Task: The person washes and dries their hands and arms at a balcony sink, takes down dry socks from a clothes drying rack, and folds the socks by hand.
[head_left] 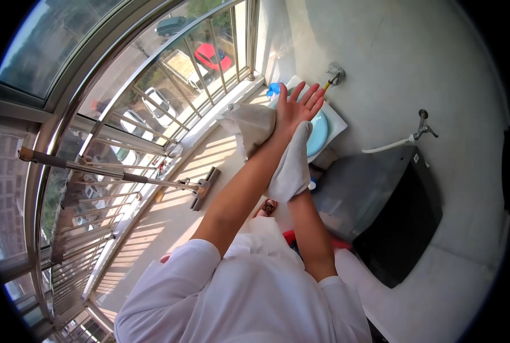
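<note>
My left hand (pixel 299 110) is stretched out palm up, its fingers spread and holding nothing. A light grey cloth (pixel 290 166) covers my right hand (pixel 296 186), hiding its fingers. This hand lies against the right side of my left forearm, just below the wrist. Another part of the cloth sticks out on the left side of the same forearm, so it seems to pass around or under the arm. Beyond my left hand is a white sink (pixel 336 127) with a light blue basin (pixel 318 134) in it.
A dark grey washing machine (pixel 360 194) stands on the right beneath a wall tap (pixel 424 132) with a white hose. Another tap (pixel 335 72) is above the sink. A squeegee mop (pixel 135 177) leans against the railing (pixel 201 63) at left. Windows curve along that side.
</note>
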Action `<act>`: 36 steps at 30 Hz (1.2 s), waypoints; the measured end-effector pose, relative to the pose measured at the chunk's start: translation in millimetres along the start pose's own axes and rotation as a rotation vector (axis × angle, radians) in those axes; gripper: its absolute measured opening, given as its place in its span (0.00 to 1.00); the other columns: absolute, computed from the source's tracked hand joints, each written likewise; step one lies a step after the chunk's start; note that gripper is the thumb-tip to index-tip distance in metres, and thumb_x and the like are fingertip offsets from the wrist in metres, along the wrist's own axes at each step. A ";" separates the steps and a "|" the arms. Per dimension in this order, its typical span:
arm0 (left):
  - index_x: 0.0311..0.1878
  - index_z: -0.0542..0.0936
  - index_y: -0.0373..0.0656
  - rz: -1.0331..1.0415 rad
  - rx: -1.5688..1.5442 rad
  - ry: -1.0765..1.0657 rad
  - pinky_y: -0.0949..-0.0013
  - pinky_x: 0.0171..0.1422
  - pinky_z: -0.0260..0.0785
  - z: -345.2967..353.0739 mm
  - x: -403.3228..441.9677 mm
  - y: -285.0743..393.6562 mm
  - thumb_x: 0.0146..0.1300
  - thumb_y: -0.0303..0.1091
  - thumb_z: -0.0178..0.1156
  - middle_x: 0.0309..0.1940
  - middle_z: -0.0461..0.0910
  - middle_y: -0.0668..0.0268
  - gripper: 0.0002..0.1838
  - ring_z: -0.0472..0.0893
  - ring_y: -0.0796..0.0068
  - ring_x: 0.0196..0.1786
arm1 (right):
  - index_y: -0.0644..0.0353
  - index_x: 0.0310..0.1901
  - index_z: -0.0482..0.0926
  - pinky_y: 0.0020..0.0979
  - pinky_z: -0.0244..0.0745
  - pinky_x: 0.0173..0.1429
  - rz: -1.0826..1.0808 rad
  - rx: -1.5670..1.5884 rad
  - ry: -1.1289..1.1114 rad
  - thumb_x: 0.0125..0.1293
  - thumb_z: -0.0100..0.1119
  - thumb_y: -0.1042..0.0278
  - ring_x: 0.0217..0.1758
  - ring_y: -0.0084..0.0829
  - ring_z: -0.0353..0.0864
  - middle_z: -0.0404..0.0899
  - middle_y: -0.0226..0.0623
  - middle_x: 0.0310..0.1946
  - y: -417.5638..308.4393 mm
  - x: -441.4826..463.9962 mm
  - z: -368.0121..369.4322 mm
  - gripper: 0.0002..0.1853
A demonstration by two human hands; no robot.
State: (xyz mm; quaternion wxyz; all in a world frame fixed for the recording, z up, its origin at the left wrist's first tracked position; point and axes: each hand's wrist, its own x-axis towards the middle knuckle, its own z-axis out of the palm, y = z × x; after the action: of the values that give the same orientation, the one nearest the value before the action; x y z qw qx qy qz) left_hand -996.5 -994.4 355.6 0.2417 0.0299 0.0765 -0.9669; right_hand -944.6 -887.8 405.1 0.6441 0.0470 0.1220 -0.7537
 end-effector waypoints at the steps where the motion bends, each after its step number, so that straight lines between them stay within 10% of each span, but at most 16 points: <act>1: 0.67 0.53 0.44 0.062 0.020 0.047 0.58 0.65 0.63 -0.6 6.6 1.6 0.65 0.57 0.47 0.65 0.58 0.51 0.36 0.65 0.51 0.64 | 0.56 0.68 0.49 0.33 0.56 0.67 0.022 -0.006 -0.075 0.63 0.55 0.50 0.66 0.34 0.59 0.57 0.37 0.64 -0.3 4.1 -0.9 0.38; 8: 0.52 0.72 0.40 0.639 1.269 0.066 0.64 0.50 0.70 8.7 29.1 20.3 0.60 0.33 0.59 0.43 0.79 0.61 0.17 0.77 0.65 0.49 | 0.54 0.64 0.55 0.29 0.61 0.60 -0.198 -0.550 0.177 0.63 0.56 0.55 0.57 0.28 0.64 0.62 0.32 0.57 43.1 13.8 -63.4 0.32; 11: 0.53 0.73 0.44 1.011 2.176 0.133 0.62 0.56 0.67 36.2 34.9 52.5 0.55 0.33 0.63 0.47 0.77 0.61 0.21 0.77 0.57 0.49 | 0.53 0.62 0.57 0.27 0.64 0.57 -0.256 -0.794 0.270 0.63 0.57 0.57 0.53 0.25 0.66 0.64 0.30 0.53 79.5 8.2 -91.2 0.29; 15: 0.57 0.70 0.46 1.013 2.596 0.211 0.49 0.69 0.49 35.4 10.1 45.7 0.50 0.31 0.64 0.56 0.70 0.60 0.28 0.63 0.55 0.64 | 0.51 0.59 0.60 0.25 0.67 0.53 -0.352 -0.872 0.385 0.63 0.57 0.60 0.48 0.22 0.69 0.66 0.27 0.49 80.6 22.6 -86.4 0.26; 18: 0.59 0.68 0.46 0.891 2.629 0.182 0.44 0.69 0.47 35.4 -21.5 37.6 0.50 0.30 0.63 0.59 0.66 0.56 0.30 0.59 0.51 0.66 | 0.47 0.59 0.61 0.32 0.68 0.58 -0.512 -0.514 0.386 0.66 0.52 0.59 0.55 0.26 0.68 0.66 0.28 0.53 55.6 30.7 -18.2 0.21; 21: 0.60 0.67 0.45 0.891 2.521 -0.117 0.52 0.70 0.50 15.4 -71.7 32.9 0.49 0.27 0.63 0.61 0.63 0.54 0.31 0.58 0.50 0.67 | 0.51 0.70 0.46 0.38 0.46 0.73 -0.300 -0.250 0.107 0.70 0.34 0.45 0.72 0.34 0.51 0.52 0.34 0.69 -4.2 39.7 -42.7 0.32; 24: 0.65 0.61 0.43 0.550 1.643 -0.304 0.62 0.70 0.52 25.8 -123.1 20.2 0.56 0.28 0.58 0.67 0.57 0.57 0.31 0.56 0.62 0.70 | 0.55 0.68 0.51 0.37 0.51 0.71 0.021 0.859 -0.398 0.72 0.32 0.51 0.69 0.33 0.56 0.56 0.37 0.67 -14.5 43.4 -72.3 0.27; 28: 0.66 0.59 0.43 -0.008 0.014 -0.136 0.69 0.68 0.55 54.8 -143.7 36.9 0.65 0.32 0.54 0.66 0.60 0.61 0.28 0.60 0.64 0.68 | 0.58 0.68 0.51 0.31 0.53 0.70 0.167 1.436 -0.321 0.72 0.37 0.56 0.67 0.32 0.58 0.60 0.39 0.62 11.7 44.6 -67.0 0.27; 30: 0.67 0.56 0.41 0.069 0.420 0.008 0.70 0.67 0.55 43.3 -157.6 48.4 0.66 0.39 0.52 0.66 0.60 0.61 0.29 0.60 0.64 0.68 | 0.57 0.66 0.52 0.29 0.56 0.67 0.015 0.897 -0.224 0.72 0.40 0.56 0.64 0.30 0.60 0.62 0.39 0.59 32.6 55.0 -50.9 0.26; 33: 0.70 0.47 0.36 0.265 1.140 -0.018 0.66 0.68 0.54 46.5 -176.4 68.1 0.64 0.52 0.53 0.66 0.58 0.52 0.42 0.61 0.58 0.67 | 0.55 0.64 0.57 0.27 0.62 0.63 -0.426 -0.860 0.132 0.70 0.45 0.55 0.57 0.27 0.66 0.66 0.34 0.55 61.8 54.8 9.0 0.25; 36: 0.70 0.40 0.34 0.485 1.911 -0.083 0.62 0.70 0.48 45.7 -205.1 95.8 0.58 0.56 0.58 0.63 0.57 0.39 0.52 0.57 0.47 0.68 | 0.55 0.59 0.62 0.32 0.67 0.60 -0.162 -0.443 0.134 0.69 0.43 0.48 0.55 0.31 0.69 0.69 0.34 0.52 78.0 74.0 -38.6 0.24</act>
State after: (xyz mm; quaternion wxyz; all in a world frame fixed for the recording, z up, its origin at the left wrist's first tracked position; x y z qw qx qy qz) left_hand -771.5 -990.4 407.3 0.3100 0.1934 -0.7536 -0.5464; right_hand -883.6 -960.3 341.3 0.5666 -0.0556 0.3300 -0.7530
